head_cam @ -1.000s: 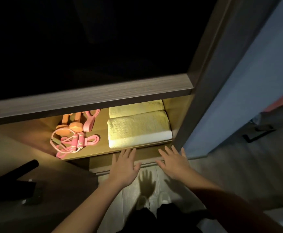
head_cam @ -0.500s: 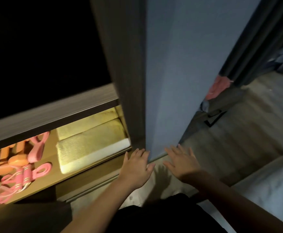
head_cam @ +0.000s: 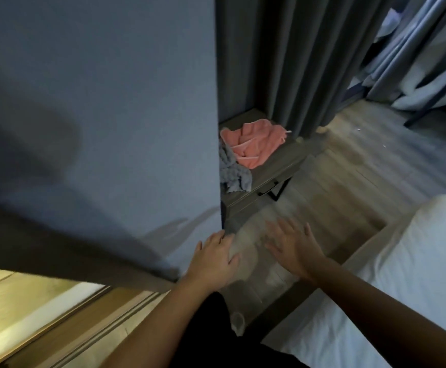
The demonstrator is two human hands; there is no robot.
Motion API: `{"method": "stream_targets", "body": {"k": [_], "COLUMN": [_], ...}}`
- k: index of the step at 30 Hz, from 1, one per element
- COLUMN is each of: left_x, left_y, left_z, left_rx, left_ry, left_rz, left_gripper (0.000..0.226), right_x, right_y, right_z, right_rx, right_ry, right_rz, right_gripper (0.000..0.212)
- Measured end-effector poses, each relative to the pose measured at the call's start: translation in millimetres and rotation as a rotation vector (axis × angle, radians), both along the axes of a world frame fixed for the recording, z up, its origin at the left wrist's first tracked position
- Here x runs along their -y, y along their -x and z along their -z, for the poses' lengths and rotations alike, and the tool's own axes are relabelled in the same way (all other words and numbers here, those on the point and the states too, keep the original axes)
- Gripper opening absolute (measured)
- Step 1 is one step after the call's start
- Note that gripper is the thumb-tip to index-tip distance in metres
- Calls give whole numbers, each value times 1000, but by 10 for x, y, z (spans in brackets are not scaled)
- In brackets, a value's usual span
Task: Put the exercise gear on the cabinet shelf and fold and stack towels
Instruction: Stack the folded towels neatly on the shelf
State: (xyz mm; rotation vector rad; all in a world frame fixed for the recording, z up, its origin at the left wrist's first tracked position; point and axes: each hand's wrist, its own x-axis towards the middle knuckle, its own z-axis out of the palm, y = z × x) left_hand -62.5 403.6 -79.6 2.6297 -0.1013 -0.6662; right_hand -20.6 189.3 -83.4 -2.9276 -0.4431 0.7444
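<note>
So both hands are empty right now: left hand (head_cam: pixel 212 261) and right hand (head_cam: pixel 293 248) are spread flat with the fingers loose, hovering low over the floor (head_cam: pixel 349 168). The left one is right at the bottom corner of the blue panel (head_cam: pixel 110 102), and I can't tell if it's actually touching.

The unfolded stuff is just past the far edge of that panel. A pink towel (head_cam: pixel 253 144) is crumpled on a little tabletop (head_cam: pixel 277 166), with a grey towel (head_cam: pixel 232 171) bunched against it and partly hidden behind the panel edge. The lit cabinet shelf (head_cam: pixel 57 325) is on the panel's near side, with what looks like a folded towel (head_cam: pixel 17 301) on it.

What I'd worry about:
- The two towels overlap, so yanking the pink one probably drags the grey one off onto the floor.
- The grey one sits close to the tabletop's front edge already.
- The gap between the panel and the bed (head_cam: pixel 402 274) is tight, and it's dim, so it'd be easy to clip the panel corner when reaching.
</note>
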Motion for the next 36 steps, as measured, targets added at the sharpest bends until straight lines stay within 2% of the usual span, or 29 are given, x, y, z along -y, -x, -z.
{"method": "stream_targets", "body": {"k": [6, 11, 16, 21, 26, 29, 32, 33, 35, 36], "left_x": [377, 637, 801, 877, 882, 888, 846, 826, 782, 742], "left_y": [-969, -1895, -2663, -3183, -3479, -3583, -3834, -3915, -4046, -4071], "left_z": [98, 384, 695, 965, 1329, 1500, 1781, 1893, 2069, 2197], "left_rx": [-44, -67, -160, -334, -282, -162, 71, 66, 10, -28], "left_ry": [-11, -38, -87, -88, -294, -299, -293, -288, -171, -208], "left_rz": [28, 30, -44, -242, -310, -432, -606, -632, -732, -706], "left_gripper": [68, 74, 79, 79, 91, 87, 58, 53, 62, 64], "right_x": [346, 511, 624, 617, 569, 526, 411, 350, 239, 185], "right_y": [-854, -1808, -2693, -3310, -3960, -4336, -4743, -4879, -5063, -5131], "right_z": [120, 290, 487, 735, 1149, 1424, 1771, 1899, 2091, 2169], "right_rx": [26, 45, -68, -157, -236, -274, -283, -258, -203, -192], "right_ry": [-44, -71, -56, -43, 5, 62, 119, 106, 51, 24], "right_rz": [93, 11, -23, -78, -196, -281, -364, -393, -445, -460], "right_gripper": [67, 71, 74, 77, 80, 79, 84, 85, 87, 89]}}
